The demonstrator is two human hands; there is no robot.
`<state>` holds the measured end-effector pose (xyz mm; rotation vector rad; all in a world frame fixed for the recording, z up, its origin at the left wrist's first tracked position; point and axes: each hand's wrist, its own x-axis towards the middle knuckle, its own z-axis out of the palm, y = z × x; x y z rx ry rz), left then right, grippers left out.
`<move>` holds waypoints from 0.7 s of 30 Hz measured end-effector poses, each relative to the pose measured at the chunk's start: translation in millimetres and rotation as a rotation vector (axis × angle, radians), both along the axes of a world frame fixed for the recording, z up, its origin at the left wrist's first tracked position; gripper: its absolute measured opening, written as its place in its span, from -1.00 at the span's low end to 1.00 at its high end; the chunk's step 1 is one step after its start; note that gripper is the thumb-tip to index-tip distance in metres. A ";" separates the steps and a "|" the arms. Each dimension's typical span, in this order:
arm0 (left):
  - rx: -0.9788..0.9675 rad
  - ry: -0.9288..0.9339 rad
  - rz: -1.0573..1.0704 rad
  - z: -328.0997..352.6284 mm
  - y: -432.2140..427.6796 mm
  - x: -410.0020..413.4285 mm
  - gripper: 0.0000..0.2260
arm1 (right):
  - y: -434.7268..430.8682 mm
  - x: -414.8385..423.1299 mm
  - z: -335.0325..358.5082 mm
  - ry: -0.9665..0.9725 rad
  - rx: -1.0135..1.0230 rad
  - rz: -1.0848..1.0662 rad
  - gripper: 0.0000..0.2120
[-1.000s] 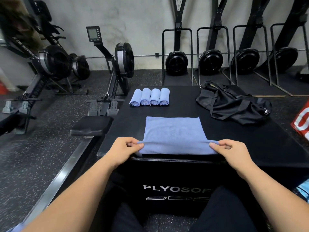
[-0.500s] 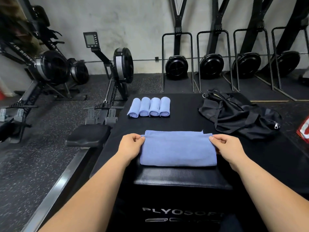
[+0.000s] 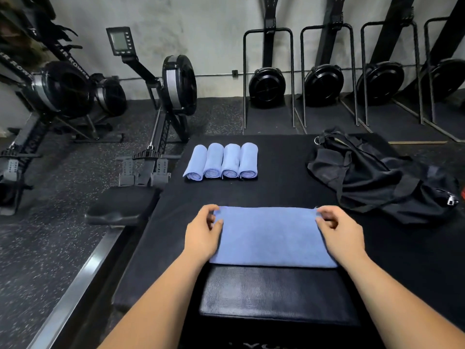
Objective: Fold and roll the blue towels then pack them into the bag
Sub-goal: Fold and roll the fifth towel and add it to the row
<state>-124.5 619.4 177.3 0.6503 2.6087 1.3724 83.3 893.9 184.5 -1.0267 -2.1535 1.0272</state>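
On the black box (image 3: 276,293), L hand (image 3: 202,234) & R hand (image 3: 339,233) each pinch a far corner of the blue towel (image 3: 271,238), near edge just brought over to meet far edge, so it's halved & prob ready to roll, w/ four rolled towels (image 3: 222,161) beyond & the bag (image 3: 377,177) far right.

Both bare forearms reach forward from the bottom edge, angled slightly toward each other, backs of the hands up. The left hand (image 3: 202,234) sits at the far left corner of the folded light-blue terry towel (image 3: 270,238), fingers curled, thumb pinching the cloth edge. The right hand (image 3: 339,234) mirrors it at the far right corner, curled fingertips and thumb nipping the cloth.
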 end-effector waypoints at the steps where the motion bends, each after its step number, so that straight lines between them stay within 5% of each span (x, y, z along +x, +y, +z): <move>1: -0.002 0.040 0.001 -4.5 -1.0 0.2 -0.75 | 0.6 0.1 -4.0 -0.006 0.050 0.004 -0.85; 11: -0.007 0.139 -0.041 -7.5 -1.2 -0.1 -0.68 | 9.7 -5.0 -8.7 -0.006 0.109 0.008 -0.80; 15: -0.196 0.191 -0.098 -5.9 4.0 -3.1 -0.56 | 14.3 -10.7 -15.6 -0.111 0.211 0.087 -0.75; 18: -0.451 0.442 -0.042 0.2 11.2 -0.4 -0.51 | 9.0 -19.8 -13.5 -0.313 0.315 0.062 -0.71; 21: -0.450 0.627 -0.153 8.3 37.8 20.6 -0.54 | -19.7 -37.6 -2.6 -0.422 0.581 0.084 -0.65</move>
